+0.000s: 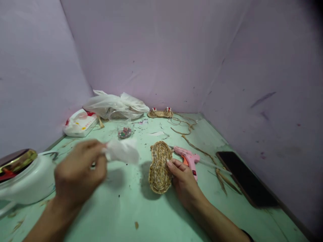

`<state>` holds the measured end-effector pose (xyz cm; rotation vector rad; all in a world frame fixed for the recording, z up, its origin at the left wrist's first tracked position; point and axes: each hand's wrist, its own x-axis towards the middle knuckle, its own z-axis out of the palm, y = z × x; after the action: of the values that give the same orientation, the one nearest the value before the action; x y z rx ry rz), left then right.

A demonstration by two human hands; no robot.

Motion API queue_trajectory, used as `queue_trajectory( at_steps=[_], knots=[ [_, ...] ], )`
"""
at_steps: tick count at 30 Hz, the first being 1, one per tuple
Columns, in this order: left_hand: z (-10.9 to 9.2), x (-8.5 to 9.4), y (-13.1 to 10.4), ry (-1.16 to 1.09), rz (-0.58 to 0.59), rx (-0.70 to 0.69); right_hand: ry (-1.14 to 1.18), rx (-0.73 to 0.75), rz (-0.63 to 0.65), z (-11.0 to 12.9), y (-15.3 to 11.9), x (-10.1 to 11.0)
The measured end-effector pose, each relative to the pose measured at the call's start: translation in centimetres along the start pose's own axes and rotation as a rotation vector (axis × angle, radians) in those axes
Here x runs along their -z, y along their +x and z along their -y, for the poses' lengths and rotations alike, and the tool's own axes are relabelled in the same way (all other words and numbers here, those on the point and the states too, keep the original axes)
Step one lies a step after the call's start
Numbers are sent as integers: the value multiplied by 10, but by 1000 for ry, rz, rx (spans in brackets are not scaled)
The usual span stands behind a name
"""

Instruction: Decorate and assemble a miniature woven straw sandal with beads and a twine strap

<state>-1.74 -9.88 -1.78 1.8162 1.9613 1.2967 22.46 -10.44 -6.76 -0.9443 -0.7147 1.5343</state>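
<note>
My left hand [82, 164] pinches a crumpled white tissue [122, 150] above the table; hand and tissue are slightly blurred. In my right hand [183, 178] is a woven straw piece [160, 168], shaped like a small sole with a narrowed middle and coiled braid. My thumb lies on its right edge, and it is held raised over the tabletop. Just behind that hand lies a pink hot glue gun [188, 156] with an orange trigger and a clear glue stick out of its rear.
At the back sits a similar straw piece [160, 113] with red and white decorations, beside loose cords [189, 126]. A white plastic bag [116, 104], a white box [82, 124] and a bead packet [124, 132] are leftward. A white pot [35, 181] stands left, a phone [246, 178] right.
</note>
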Motion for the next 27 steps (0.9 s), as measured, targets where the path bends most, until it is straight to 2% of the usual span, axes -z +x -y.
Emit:
queue_trajectory(
  at_steps=[1,2,4,9,10,15,18,21,23,25,27],
  knots=[
    [6,5,16,180,-73,-84,-7,5,6,0,0,-1],
    [12,9,30,296,-57,-120,-8,6,9,0,-1,-2],
    [22,10,47,428,-29,-94,1,-6,22,1,-3,-4],
    [25,8,45,506,-147,-64,59,-70,28,7,-6,-5],
    [24,9,44,524,-120,-38,67,-83,24,8,-7,-5],
    [33,14,50,633,168,103,81,-132,7,8,-5,-3],
    [33,5,49,601,225,80,76,-122,3,5,-3,-3],
    [25,-8,42,555,272,3,55,-96,-1,2,-3,-2],
    [21,-13,42,477,279,8,48,-82,-4,1,-3,-1],
    [21,-11,50,331,196,69,50,-74,-7,1,-4,-1],
    [25,-3,65,252,49,136,48,-73,-1,2,-4,-2]
  ],
)
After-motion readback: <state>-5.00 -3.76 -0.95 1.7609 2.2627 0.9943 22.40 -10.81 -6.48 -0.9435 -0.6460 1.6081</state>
